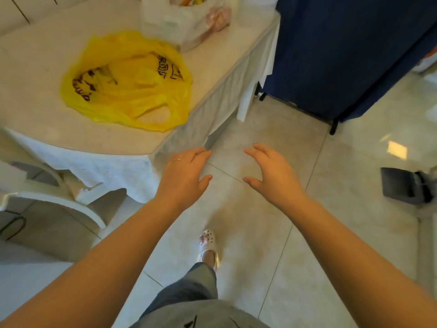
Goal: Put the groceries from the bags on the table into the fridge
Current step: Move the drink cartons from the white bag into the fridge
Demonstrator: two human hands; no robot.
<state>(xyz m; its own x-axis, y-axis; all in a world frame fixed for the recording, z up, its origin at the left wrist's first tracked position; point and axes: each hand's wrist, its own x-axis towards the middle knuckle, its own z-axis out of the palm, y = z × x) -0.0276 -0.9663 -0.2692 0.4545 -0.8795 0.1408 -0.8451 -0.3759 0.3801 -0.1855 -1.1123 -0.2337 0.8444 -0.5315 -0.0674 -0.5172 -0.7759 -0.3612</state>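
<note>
Yellow plastic is lying flattened on the tabletop (pixel 42 55): the yellow bag (pixel 127 81) is sitting near the front edge, looking collapsed, and I cannot tell whether anything is inside. Behind it, toward the far edge, a white bag (pixel 172 22) is standing with groceries (pixel 192 0) showing at its top, orange and yellowish shapes too blurred for me to name. I am holding both hands out over the floor (pixel 272 233), just off the tabletop's corner. My left hand (pixel 183 177) is hovering with the grip released, fingers spread and loosely bent, grasping nothing, a ring (pixel 176 159) showing on one finger. My right hand (pixel 272 172) is doing the same, grip released, thumb and fingers apart. One foot in a white shoe (pixel 209 247) is stepping on the tiles below. A dark blue curtain (pixel 350 48) is hanging beside the tabletop.
</note>
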